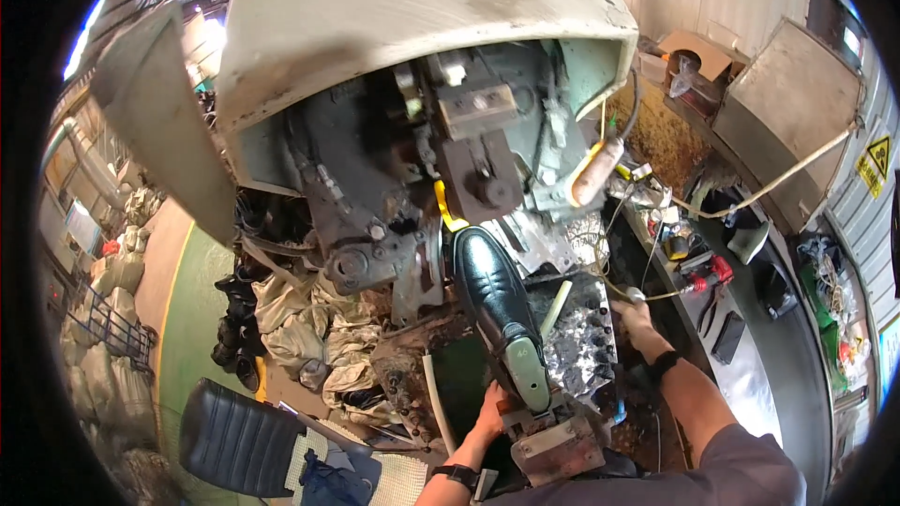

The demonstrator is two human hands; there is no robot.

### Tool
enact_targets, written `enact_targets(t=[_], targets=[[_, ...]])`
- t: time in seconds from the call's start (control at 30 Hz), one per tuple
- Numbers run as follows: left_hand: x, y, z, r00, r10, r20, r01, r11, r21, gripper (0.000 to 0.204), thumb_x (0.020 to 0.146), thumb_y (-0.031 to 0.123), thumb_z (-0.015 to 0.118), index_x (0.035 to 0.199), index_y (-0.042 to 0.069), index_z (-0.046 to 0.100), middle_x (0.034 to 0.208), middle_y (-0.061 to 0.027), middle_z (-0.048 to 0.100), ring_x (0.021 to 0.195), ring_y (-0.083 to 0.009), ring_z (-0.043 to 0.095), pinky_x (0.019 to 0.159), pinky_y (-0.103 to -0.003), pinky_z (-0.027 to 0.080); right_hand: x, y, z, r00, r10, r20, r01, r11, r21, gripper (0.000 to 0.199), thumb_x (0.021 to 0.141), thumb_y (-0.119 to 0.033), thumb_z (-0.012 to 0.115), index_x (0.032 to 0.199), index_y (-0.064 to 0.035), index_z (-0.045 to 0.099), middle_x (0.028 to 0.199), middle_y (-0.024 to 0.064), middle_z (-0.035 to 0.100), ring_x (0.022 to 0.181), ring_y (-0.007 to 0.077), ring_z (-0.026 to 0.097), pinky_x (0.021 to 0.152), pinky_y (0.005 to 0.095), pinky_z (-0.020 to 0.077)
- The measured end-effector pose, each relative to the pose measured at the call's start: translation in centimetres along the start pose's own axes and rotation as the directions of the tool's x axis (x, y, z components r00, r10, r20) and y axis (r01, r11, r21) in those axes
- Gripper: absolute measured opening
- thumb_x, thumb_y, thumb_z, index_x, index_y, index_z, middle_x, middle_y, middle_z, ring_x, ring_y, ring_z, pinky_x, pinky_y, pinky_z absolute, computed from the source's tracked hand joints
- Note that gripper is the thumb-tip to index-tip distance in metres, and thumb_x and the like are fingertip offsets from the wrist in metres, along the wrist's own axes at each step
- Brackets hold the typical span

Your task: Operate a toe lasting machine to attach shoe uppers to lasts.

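The black leather shoe (pixel 494 295) sits on the lasting machine (pixel 422 131), left hand (pixel 490 415) gripping its heel support, right hand (pixel 636 314) closed on a control knob apart; fingers could get pinched if it slips

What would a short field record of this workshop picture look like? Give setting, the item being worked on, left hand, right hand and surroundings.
setting: workshop, a large worn machine in front of the person
item: black shoe on a last, toe pointing into the machine
left hand: at the heel end of the shoe, beside the clamp
right hand: on a small knob at the machine's right side
surroundings: cluttered bench with tools at right; black padded seat lower left; rags beneath the machine
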State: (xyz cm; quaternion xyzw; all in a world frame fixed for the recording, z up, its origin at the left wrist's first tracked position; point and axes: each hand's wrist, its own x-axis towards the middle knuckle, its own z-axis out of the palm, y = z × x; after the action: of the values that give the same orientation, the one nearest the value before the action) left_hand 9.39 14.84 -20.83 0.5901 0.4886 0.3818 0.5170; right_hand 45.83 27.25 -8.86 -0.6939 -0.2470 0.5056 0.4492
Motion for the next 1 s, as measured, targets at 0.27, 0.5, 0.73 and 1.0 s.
enact_targets(t=[0.27,0.5,0.73,1.0], targets=[[1.9,4.6,-2.5,0.988,-0.026,0.155,-0.052,0.878,0.476,0.06,0.076,0.026,0.078,0.124,-0.002,0.055,0.118,-0.0269,0.06,0.113,-0.0443,0.056,0.096,-0.048,0.049,-3.7,0.4,-5.3,0.998,-0.041,0.048,0.036,0.995,0.096,0.026,0.091,-0.006,0.067,0.115,-0.004,0.057,0.088,0.004,0.062,0.074,0.0152,0.063,0.057,0.0297,0.0538],[-7.3,15.0,-7.5,0.99,-0.112,-0.085,0.134,0.934,0.332,0.077,0.062,0.034,0.092,0.125,0.003,0.061,0.109,-0.0171,0.07,0.105,-0.0312,0.066,0.093,-0.04,0.052,-7.1,-0.6,-3.2,0.982,-0.111,0.153,0.089,0.985,0.149,0.031,0.092,-0.01,0.066,0.119,-0.0014,0.055,0.098,0.0085,0.067,0.081,0.0185,0.066,0.07,0.0335,0.0568],[-15.7,22.8,-11.5,0.915,0.03,-0.403,0.083,0.963,0.258,0.067,0.06,0.036,0.095,0.118,0.009,0.072,0.096,-0.0072,0.072,0.091,-0.0171,0.069,0.085,-0.032,0.055,-19.4,-6.6,-0.4,0.838,-0.521,0.161,0.489,0.849,0.2,0.028,0.09,-0.011,0.071,0.112,0.0065,0.067,0.099,0.0099,0.072,0.087,0.0158,0.067,0.08,0.0296,0.053],[-14.0,30.3,-16.5,0.758,0.017,-0.653,-0.573,0.496,-0.652,0.056,0.089,0.039,0.064,0.126,-0.002,0.056,0.11,-0.0155,0.069,0.096,-0.0293,0.068,0.086,-0.043,0.056,-34.9,-8.1,3.1,-0.013,-0.537,0.844,0.92,0.324,0.22,0.075,0.08,-0.032,0.085,0.138,0.0016,0.052,0.152,0.0278,0.04,0.142,0.0421,0.039,0.116,0.0484,0.0312]])
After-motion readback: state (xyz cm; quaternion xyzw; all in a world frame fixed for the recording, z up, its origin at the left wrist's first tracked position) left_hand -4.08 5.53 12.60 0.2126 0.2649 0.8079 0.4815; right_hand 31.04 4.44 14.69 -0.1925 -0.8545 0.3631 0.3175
